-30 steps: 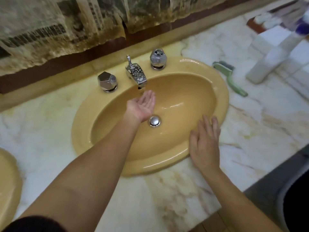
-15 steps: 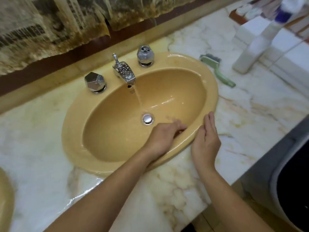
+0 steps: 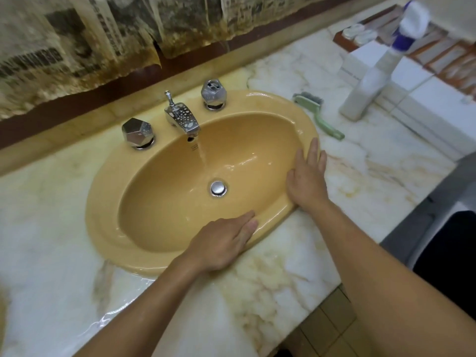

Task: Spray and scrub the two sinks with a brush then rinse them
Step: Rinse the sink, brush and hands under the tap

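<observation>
With my fingers flat and together on the sink rim (image 3: 273, 99), the running tap stream (image 3: 202, 153) lies left of my right hand (image 3: 306, 179) and beyond my left hand (image 3: 221, 246).

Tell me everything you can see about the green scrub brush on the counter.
The green scrub brush is pale green and looks like plastic, with a long slim handle and a head of dark bristles at its far end. It lies flat on the marble counter, just to the right of the yellow sink, with the handle pointing toward the person. Neither hand touches it. A white spray bottle stands beyond it to the right, apart from it.
</observation>
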Demonstrator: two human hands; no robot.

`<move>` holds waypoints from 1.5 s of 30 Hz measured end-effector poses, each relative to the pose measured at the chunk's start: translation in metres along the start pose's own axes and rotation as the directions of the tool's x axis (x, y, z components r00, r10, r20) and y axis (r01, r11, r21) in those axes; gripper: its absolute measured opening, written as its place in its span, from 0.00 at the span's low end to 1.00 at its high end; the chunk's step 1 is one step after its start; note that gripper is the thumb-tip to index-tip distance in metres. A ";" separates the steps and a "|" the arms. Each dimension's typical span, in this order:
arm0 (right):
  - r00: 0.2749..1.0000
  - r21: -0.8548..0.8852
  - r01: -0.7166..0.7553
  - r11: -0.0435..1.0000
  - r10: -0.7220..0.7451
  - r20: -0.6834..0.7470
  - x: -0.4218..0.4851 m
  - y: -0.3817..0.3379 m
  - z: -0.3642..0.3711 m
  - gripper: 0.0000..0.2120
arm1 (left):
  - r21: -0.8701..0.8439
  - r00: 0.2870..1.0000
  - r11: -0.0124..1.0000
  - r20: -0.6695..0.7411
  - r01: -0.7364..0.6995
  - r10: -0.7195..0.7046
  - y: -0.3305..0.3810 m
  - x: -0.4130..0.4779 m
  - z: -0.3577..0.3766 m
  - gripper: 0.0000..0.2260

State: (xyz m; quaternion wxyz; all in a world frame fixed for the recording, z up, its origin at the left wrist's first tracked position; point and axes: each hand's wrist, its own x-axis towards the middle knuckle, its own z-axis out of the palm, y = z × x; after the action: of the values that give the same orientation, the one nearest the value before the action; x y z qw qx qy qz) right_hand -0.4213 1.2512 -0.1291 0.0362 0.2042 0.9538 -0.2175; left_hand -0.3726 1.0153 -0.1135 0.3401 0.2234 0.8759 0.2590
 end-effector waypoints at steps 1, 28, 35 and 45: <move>1.000 0.014 -0.005 1.000 0.005 -0.003 -0.002 -0.001 0.001 0.29 | -0.002 1.000 1.000 -0.004 0.005 -0.005 0.000 0.000 0.001 0.33; 0.983 0.094 -0.092 0.991 0.076 0.168 -0.053 -0.023 -0.011 0.42 | -0.781 0.893 -0.586 0.084 -0.217 -0.443 -0.024 0.092 -0.098 0.20; 0.988 0.111 -0.092 0.990 0.078 0.131 -0.054 -0.022 -0.009 0.41 | -0.649 0.867 -0.690 0.093 -0.320 -0.490 -0.010 0.105 -0.104 0.16; 0.996 0.262 0.037 0.964 -0.014 -0.089 -0.023 0.000 0.004 0.41 | -0.757 0.864 -0.572 0.021 -0.315 -0.503 0.014 0.122 -0.089 0.15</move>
State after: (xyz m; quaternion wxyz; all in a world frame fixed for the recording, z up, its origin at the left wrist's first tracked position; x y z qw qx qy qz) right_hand -0.4001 1.2405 -0.1288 -0.0353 0.2041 0.9196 -0.3338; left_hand -0.5142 1.0680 -0.1075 0.1586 -0.3731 0.2278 0.8853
